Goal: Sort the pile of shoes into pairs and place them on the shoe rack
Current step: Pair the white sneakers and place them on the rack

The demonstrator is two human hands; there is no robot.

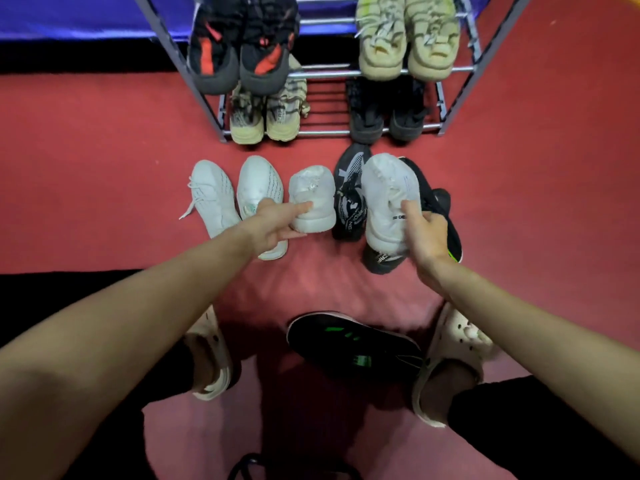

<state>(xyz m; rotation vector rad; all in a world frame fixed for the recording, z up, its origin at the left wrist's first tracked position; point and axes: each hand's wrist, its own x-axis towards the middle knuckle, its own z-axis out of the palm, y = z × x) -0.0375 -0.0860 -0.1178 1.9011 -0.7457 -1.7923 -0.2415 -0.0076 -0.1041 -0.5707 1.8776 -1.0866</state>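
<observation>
Roughly half done, judging by the shoe rack [453, 69]: 4 pairs already on it. Upper shelf has a black/red pair [239, 53] at left and a cream pair [405, 43] at right. Lower shelf has a beige striped pair [266, 112] at left and a dark pair [384, 112] at right. Gaps show in the middle of both shelves.

Still on the red floor, just near of the rack: a white knit pair [235, 199] side by side at left, apparently matched but not shelved. Right of them, a white sneaker [313, 199] with the left hand [273, 223] on its heel; thumb on top, fingers under, so pinching it. Further right, a second white sneaker [388, 202] lying over a small pile, gripped at the collar by the right hand [426, 233], fingers curled round the edge. These 2 look like a pair, prob. the step in hand.

Under and beside it: a black/white patterned shoe [349, 195], a dark shoe [381, 259] and a black shoe w/ green sole [446, 216]. Its likely mate, a black/green sneaker [353, 344], lies well apart, near, between the person's feet.

Left to do: approx 3–4 pairs to shelve, incl. reuniting the black/green ones.
</observation>
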